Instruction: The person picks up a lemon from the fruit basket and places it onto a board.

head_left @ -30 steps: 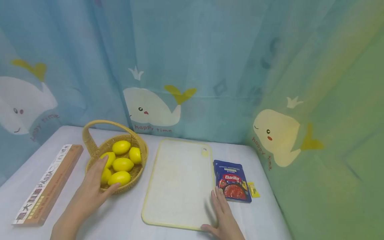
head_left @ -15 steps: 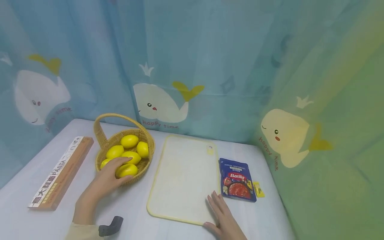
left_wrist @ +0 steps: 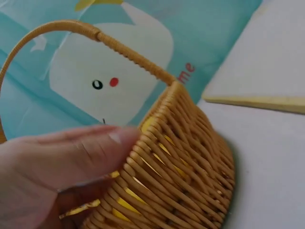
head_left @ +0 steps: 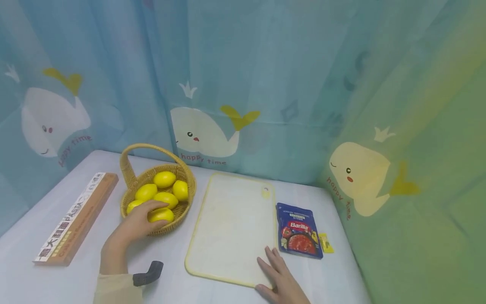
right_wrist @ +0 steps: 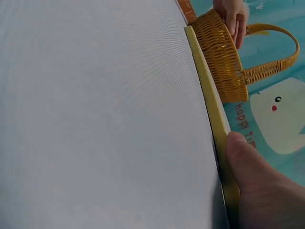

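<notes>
Head view: left hand (head_left: 134, 223) curls round the front lemon (head_left: 161, 215) inside the basket (head_left: 179, 220); right hand (head_left: 284, 278), fingers extended, touches the board (head_left: 228, 228); lemon probably light, firm, slick, best pinched mid-body

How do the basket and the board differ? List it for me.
The basket is round, woven and tan; the board is rectangular, pale and yellow-edged. The basket rises to an arched handle; the board lies flat. The basket holds lemons; the board bears none. Both sit on the white table.
</notes>
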Available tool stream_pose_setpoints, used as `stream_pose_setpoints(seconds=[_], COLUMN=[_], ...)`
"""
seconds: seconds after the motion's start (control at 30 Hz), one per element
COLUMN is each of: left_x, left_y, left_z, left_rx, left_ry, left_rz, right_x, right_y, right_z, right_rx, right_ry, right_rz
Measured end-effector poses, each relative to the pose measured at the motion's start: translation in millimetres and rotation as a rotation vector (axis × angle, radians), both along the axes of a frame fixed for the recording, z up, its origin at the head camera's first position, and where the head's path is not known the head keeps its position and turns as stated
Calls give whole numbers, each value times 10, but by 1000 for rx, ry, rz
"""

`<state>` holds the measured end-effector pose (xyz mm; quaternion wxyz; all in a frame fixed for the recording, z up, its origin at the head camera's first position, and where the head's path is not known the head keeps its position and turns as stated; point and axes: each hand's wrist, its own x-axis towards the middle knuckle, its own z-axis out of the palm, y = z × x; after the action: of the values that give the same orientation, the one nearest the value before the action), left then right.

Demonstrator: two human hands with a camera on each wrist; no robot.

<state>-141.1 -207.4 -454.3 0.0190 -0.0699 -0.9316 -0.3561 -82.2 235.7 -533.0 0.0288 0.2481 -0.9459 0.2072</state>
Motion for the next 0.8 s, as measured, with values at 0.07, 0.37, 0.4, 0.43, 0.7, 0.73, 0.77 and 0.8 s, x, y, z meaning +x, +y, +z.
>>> stream_pose_setpoints(seconds=[0.07, 0.37, 0.4, 0.43, 0.7, 0.73, 0.77, 0.8], left_x=[2, -58, -67, -79, -130, -129, -126, -125], left_y=[-18, 4, 11, 18, 27, 28, 31, 34], left_z=[-2, 29, 31, 34, 31, 23, 16, 7], left_rx=[-8, -53, -59, -65, -113, -115, -115, -113], left_ry=[-7, -31, -32, -34, -49, -56, -60, -61], left_rz=[-4, -11, -13, -12, 9, 14, 17, 18], right_x=[-23, -177, -186, -195, -220, -216, -210, -203], right_y=[-3, 122, 142, 158, 131, 127, 125, 126], right_z=[8, 226, 255, 283, 353, 341, 330, 316], right_rx=[20, 115, 119, 127, 111, 109, 105, 101], right_ry=[11, -198, -211, -214, -232, -237, -244, -247], right_rz=[27, 220, 240, 253, 268, 264, 255, 249])
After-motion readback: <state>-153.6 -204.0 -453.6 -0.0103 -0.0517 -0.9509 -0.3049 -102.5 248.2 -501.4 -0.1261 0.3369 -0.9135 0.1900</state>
